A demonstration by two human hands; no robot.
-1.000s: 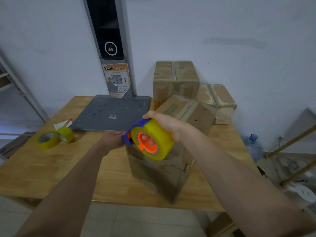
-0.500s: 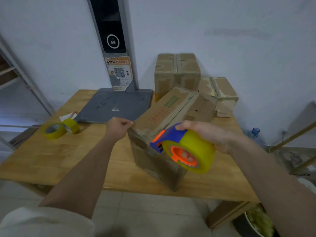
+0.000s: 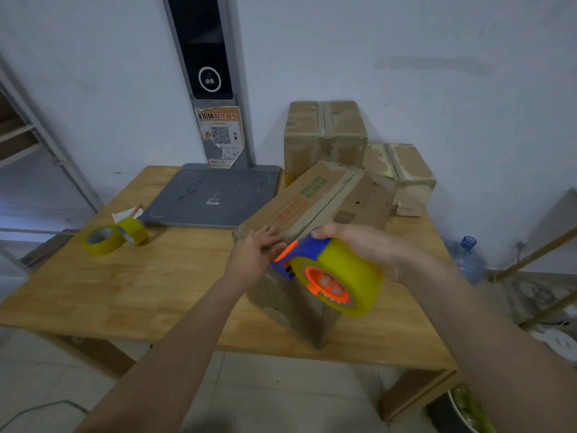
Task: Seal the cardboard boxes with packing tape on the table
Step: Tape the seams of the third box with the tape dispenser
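1. The wooden surface (image 3: pixel 175 285) carries everything, and most of the job looks unfinished from where I stand. The near box is only getting its strip started.
2. The cardboard box (image 3: pixel 315 207) being worked sits near the front edge, directly under both hands. Its top seam runs away from the grip toward the wall, and I cannot tell whether any fresh tape lies along it.
3. Two more boxes wait beyond the grip against the wall: a tall box (image 3: pixel 324 132) and a lower box (image 3: pixel 402 173) to its right. Both show old torn strips along their seams. Whether they count as sealed I cannot say.
4. The tape dispenser (image 3: pixel 331 273), a fat yellow roll on an orange hub with a blue guard, is held at the box's near top corner. Its cutter end points at the seam.
5. The right hand (image 3: pixel 365 245) forms the grip on the dispenser, curled over the guard, with fingertips showing through the hub.
6. The left hand (image 3: pixel 256 251) lies just left of that grip, fingers fairly flat, pressing on the near top edge of the box beside the cutter.
7. Two spare tape rolls (image 3: pixel 114 237) lie well left of the grip.
8. Against half a second ago: the dispenser has risen from low in front of the box to its top corner. The left hand has moved from gripping the left corner to pressing at the seam end.
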